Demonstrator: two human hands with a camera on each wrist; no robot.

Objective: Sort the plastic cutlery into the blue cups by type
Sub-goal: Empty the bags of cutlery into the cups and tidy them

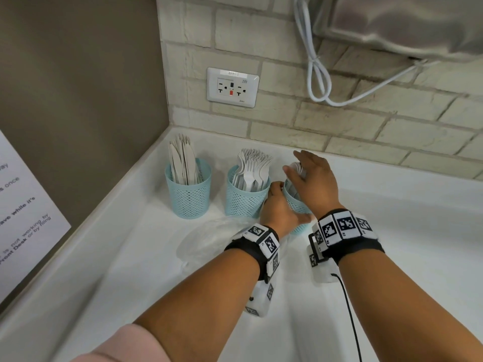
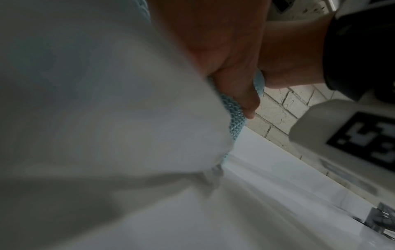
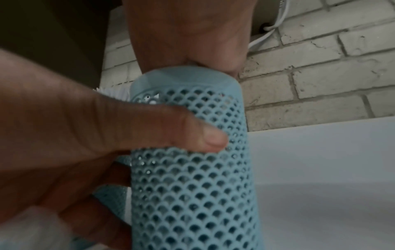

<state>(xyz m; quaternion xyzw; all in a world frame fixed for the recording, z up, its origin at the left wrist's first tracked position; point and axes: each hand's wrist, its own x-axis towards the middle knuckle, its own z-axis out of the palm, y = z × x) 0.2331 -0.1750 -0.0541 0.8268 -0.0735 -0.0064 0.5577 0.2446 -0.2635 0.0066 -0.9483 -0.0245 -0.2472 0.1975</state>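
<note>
Three blue mesh cups stand in a row on the white counter. The left cup holds knives and the middle cup holds forks. My left hand grips the right cup around its side, its thumb lying across the mesh of the right cup. White spoons stick out of this cup. My right hand lies over their tops with fingers stretched out, its palm just above the rim. The left wrist view shows only my left hand and a strip of the cup.
A crumpled clear plastic bag lies on the counter just in front of the cups, under my left wrist. A brick wall with a socket rises right behind the cups. A brown side wall closes off the left. White cables hang at the upper right.
</note>
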